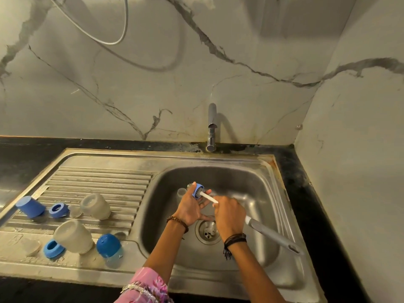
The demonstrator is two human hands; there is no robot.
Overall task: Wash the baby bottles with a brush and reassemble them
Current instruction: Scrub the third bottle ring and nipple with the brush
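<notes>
Stainless steel fills the head view: a sink (273,193) with a ribbed draining board on its left, set into a dark speckled surface (306,193) under a veined marble wall. Over the basin, the left hand (190,207) holds a small blue plastic bottle collar ring (197,190), its fingers (190,189) curled round the rim. The right hand (229,214) grips a long bottle brush with a white stem and grey handle (269,231); its fingers are closed round the stem, and the bristle head passes through the ring, bristles showing at both ends. A clear teat or small part, too blurred to name, sits just beyond the ring. The round metal drain (207,231) lies below the hands. On the draining board lie a blue cylindrical cap (30,207), a second blue collar ring (57,209), a clear upturned bottle body (96,206), a larger frosted bottle body (73,236), a third blue ring (53,248) touching it, and a blue domed cap (108,246). A chrome tap (212,127) stands behind the basin, well apart from the hands. Beaded bracelets circle both wrists, and a pink patterned sleeve (146,285) shows on the left arm.
</notes>
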